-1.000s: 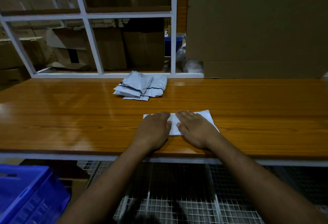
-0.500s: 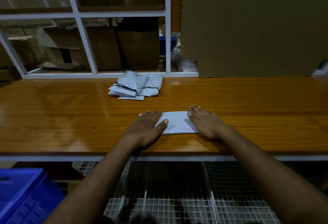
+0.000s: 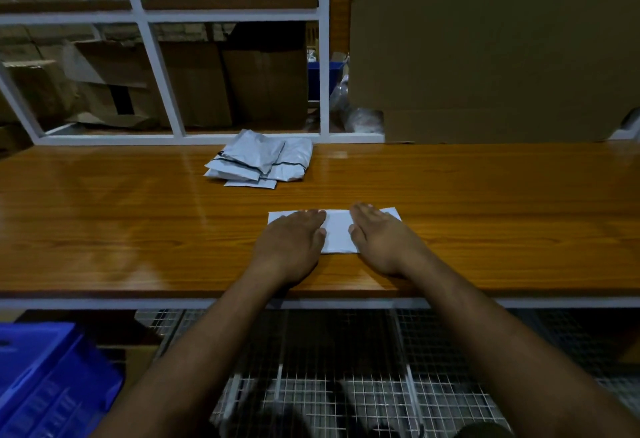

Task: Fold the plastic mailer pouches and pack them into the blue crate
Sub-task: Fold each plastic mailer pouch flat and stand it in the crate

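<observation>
So you've got both hands flat on the white mailer pouch (image 3: 337, 233) that lies on the wooden table (image 3: 138, 229), close to the near edge. Your left hand (image 3: 291, 247) covers the left part of the pouch, fingers straight and pointing toward the far side, palm down, not curled round anything. Your right hand (image 3: 381, 240) does the same on the right part, fingers straight and together, pressing down. A strip of the pouch shows between the two hands, and a corner peeks out on each side past your fingers.

Farther back on the table, a bit left of your hands, sits a loose pile of grey pouches (image 3: 259, 160), overlapping each other, close to the far edge and well apart from the one you're pressing.

The blue crate (image 3: 52, 378) is down at the near left, below table level, only partly in the shot, so you can't tell what's inside it.

Behind the table there's a white frame (image 3: 323, 56) with cardboard boxes (image 3: 194, 84) stacked behind it, and a big cardboard sheet (image 3: 495, 46) stands upright on the far right. Under the table's near edge there's a wire mesh shelf (image 3: 346, 368).
</observation>
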Demonstrator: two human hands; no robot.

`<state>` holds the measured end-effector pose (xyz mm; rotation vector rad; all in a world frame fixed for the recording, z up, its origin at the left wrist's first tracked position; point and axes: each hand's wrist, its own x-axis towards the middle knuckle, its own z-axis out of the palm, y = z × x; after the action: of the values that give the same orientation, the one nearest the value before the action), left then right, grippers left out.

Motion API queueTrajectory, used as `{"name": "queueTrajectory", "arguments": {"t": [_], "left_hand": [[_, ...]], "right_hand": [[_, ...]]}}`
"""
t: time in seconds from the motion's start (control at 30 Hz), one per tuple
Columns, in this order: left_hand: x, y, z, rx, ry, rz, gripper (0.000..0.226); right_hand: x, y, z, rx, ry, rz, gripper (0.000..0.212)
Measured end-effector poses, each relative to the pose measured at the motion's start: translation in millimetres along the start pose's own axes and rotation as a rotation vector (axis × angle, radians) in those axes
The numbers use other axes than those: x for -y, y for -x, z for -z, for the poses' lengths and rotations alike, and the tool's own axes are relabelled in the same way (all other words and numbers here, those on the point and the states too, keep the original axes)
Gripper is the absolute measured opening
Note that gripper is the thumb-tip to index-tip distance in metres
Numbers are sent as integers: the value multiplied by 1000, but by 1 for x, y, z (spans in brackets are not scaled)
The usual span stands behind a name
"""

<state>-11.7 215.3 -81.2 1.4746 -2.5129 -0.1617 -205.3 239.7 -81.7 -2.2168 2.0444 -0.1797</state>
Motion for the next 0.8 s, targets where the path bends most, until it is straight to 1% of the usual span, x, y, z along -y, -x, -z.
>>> {"name": "queueTrajectory", "arguments": {"t": [0.07,0.17,0.27,0.4,0.5,0.57,0.6,0.63,0.7,0.77,0.8], "left_hand": [[1,0,0,32,-28,5,52],[7,0,-3,65,-64,75,53],[9,1,-3,77,-82,106,52],[7,4,0,111,-87,155,52],[6,5,2,126,-82,163,59],[6,8,3,64,-43,141,64],[6,10,5,-4,2,120,65],[7,11,6,-83,57,101,64],[7,12,10,-221,150,90,56],[9,9,15,-262,177,112,47],[12,8,15,-241,164,119,45]], "right_hand": [[-9,0,-1,1,26,-52,67],[-21,2,-2,8,67,-131,80],[-28,5,0,18,73,-172,85],[-45,11,9,52,113,-227,71],[-50,16,15,74,131,-232,65],[-50,16,21,85,111,-226,64],[-51,15,24,73,113,-224,63],[-50,13,27,27,119,-221,63],[-43,6,33,-121,78,-192,58],[-30,-1,36,-212,-72,-101,46],[-24,-3,34,-213,-140,-35,41]]}}
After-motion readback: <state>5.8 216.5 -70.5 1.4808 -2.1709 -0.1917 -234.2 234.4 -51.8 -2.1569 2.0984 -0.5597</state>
